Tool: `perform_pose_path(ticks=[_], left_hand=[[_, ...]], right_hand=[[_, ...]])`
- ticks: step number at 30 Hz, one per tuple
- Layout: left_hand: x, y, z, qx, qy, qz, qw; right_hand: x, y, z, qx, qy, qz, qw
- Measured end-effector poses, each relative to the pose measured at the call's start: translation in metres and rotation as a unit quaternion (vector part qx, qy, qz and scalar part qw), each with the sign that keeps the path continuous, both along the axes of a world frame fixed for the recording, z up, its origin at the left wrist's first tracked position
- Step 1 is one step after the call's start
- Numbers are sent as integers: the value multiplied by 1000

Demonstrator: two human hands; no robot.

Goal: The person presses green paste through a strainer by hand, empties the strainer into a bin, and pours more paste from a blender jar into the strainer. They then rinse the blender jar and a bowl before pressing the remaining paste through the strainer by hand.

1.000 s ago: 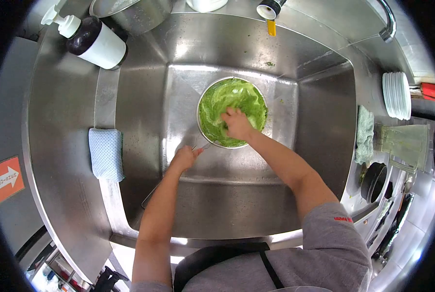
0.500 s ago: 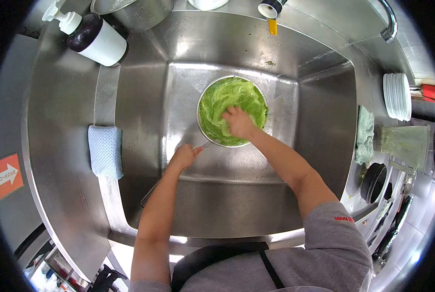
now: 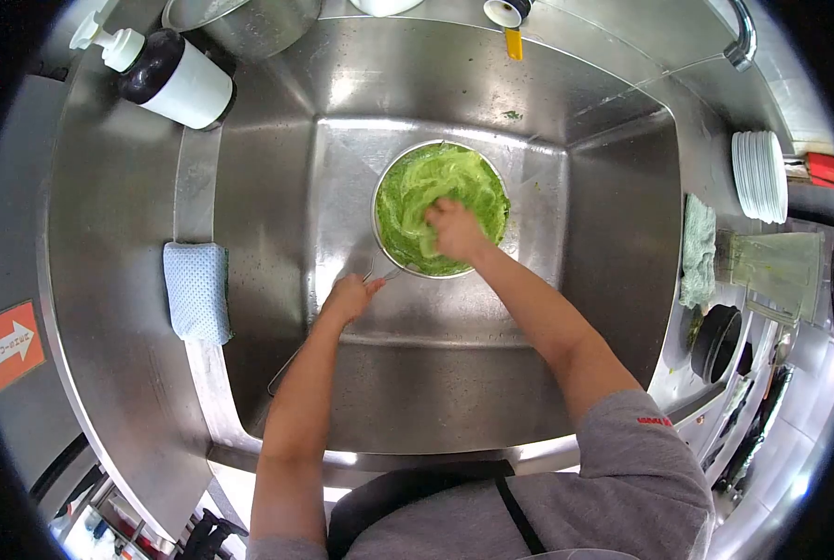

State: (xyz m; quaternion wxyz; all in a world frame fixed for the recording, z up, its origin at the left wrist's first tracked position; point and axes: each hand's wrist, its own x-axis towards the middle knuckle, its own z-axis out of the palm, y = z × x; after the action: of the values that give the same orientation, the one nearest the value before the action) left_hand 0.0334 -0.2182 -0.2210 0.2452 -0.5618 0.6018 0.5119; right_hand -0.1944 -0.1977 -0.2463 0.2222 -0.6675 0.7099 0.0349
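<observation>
A round metal strainer [image 3: 376, 217] with a long wire handle is low in the sink, filled with wet, bright green pulp [image 3: 414, 191]. My left hand [image 3: 350, 298] is closed around the wire handle, whose end shows beyond my wrist at the lower left. Inside the rim, my right hand [image 3: 456, 231] is down at the pulp near the middle, fingers curled and slightly blurred. Whatever those fingers grip, if anything, is hidden. Swirl marks run through the pulp around them.
The steel sink [image 3: 622, 233] surrounds the strainer. On its left ledge are a folded blue cloth [image 3: 197, 293] and a pump bottle [image 3: 188, 89]. Stacked white plates [image 3: 759, 177], a green cloth [image 3: 698, 250] and a clear pitcher [image 3: 776, 271] line the right; a faucet [image 3: 742, 47] stands behind.
My right hand has shifted slightly within the pulp, and the swirl pattern differs a little. My left hand keeps its hold on the handle. The whole view has moved slightly.
</observation>
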Motion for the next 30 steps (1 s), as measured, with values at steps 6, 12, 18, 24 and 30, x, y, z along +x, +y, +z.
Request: perform_pose_path(ticks=[6,12,18,24,30], left_hand=[[-1,0,7,6,-4,-7,1000],[4,1,-9,-59,20,-60,996],[3,1,-5,-50,17,-43,998],[4,1,-4,-86,44,-50,994],[6,2,-12,-61,43,-35,997]], right_hand=[[5,9,-12,-37,-19,36,999],[2,13,-13,-59,4,-35,998],[5,-35,36,246,38,159,955],[-41,-81,5,-44,13,371,928],[-81,-34,-12,-108,-25,228,967]])
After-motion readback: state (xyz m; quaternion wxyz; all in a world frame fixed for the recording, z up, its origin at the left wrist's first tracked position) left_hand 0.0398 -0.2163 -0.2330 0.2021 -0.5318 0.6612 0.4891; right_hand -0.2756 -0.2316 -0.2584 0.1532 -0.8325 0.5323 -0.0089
